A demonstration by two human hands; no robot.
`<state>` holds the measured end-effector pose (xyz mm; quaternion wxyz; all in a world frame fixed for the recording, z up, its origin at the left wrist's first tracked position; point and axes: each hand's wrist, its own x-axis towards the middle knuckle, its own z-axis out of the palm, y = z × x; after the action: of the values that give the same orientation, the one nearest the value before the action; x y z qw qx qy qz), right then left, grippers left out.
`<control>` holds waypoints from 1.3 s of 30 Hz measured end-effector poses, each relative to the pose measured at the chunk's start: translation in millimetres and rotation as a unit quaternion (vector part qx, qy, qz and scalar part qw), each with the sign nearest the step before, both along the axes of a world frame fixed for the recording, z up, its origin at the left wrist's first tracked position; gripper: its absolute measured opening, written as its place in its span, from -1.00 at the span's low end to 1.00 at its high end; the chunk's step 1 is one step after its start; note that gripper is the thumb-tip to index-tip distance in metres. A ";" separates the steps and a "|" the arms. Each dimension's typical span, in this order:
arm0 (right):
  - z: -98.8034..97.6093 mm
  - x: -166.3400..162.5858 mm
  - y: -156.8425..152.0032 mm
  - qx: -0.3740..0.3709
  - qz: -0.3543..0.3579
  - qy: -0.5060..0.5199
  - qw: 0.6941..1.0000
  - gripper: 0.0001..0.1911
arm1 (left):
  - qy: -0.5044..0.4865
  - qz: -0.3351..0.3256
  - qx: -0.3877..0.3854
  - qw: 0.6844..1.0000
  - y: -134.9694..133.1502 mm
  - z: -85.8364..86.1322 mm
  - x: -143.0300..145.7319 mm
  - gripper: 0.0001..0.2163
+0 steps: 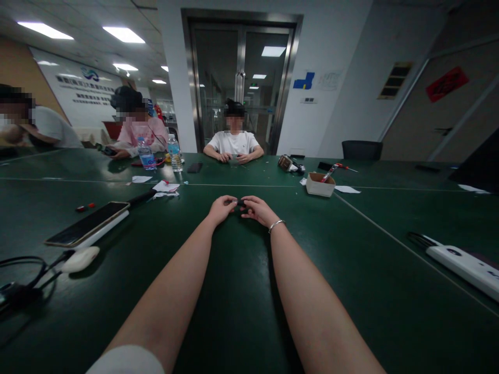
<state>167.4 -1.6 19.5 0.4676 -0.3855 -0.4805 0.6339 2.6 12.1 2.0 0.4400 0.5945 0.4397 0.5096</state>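
Both my arms stretch forward over the dark green table. Between my hands is a small black object, too small to name. My left hand pinches its left side with thumb and fingers. From the right, my right hand grips the same object, fingers curled, a silver bracelet round the wrist. The hands nearly meet just above the tabletop, and the fingers cover part of the object.
Left are a phone on a white block, a white rounded case and cables. A small box holding a tool stands right, a power strip farther right. Two bottles stand near a person in pink; another person sits opposite.
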 end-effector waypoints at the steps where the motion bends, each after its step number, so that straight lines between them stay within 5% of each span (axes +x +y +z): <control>1: -0.2 0.1 0.1 0.000 0.000 -0.001 1.000 -0.88 | -0.002 0.001 0.006 1.000 -0.6 0.4 0.4 -0.77; 39: 1.5 0.2 -1.0 -0.010 -0.013 -0.002 1.000 -0.90 | -0.024 -0.014 -0.017 0.999 3.3 -1.8 -0.8 -0.78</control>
<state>167.6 -2.6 20.9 0.4707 -0.3981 -0.4701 0.6316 1.8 15.4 0.3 0.4678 0.5801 0.4294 0.5101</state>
